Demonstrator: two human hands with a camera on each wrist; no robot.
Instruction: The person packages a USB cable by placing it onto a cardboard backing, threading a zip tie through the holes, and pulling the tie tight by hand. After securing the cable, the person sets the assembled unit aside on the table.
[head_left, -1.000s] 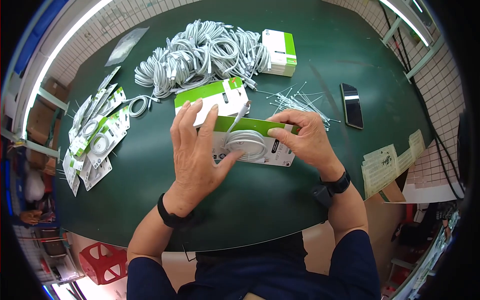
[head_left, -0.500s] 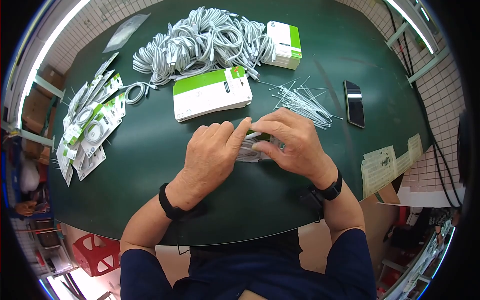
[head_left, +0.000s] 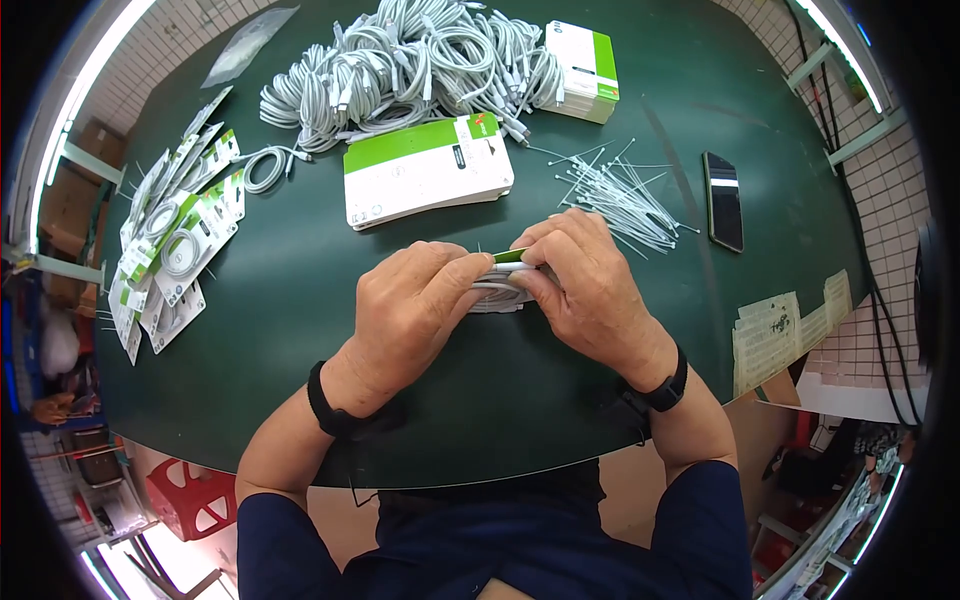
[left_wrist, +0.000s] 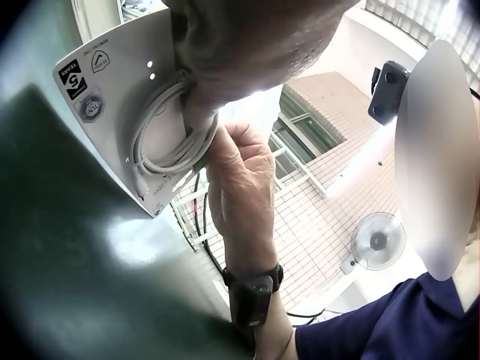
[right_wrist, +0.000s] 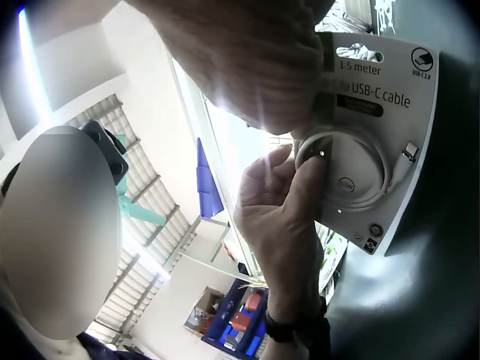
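Note:
Between both hands is a white and green packaging card, its printed face (right_wrist: 420, 97) showing in the right wrist view. A coiled white USB-C cable (right_wrist: 384, 161) lies against that face, its plug (right_wrist: 409, 150) near the card's edge. My left hand (head_left: 410, 305) pinches the card and coil from the left, thumb at the coil. Opposite it, my right hand (head_left: 595, 290) pinches them with thumb and curled fingers. From the head view the card is tilted nearly edge-on and mostly hidden by the hands. The two hands' fingertips are close together at the coil.
Beyond the hands lies a stack of cards (head_left: 425, 175), with a cable pile (head_left: 400, 75) behind. Another card stack (head_left: 580, 60), loose zip ties (head_left: 620, 200) and a phone (head_left: 724, 200) are rightward. Carded cables (head_left: 180, 250) and one loose coil (head_left: 265, 170) lie left.
The card has tilted from facing the head camera to nearly edge-on and moved off the card stack. My left hand, fingers spread before, has closed in beside the right hand at the coil.

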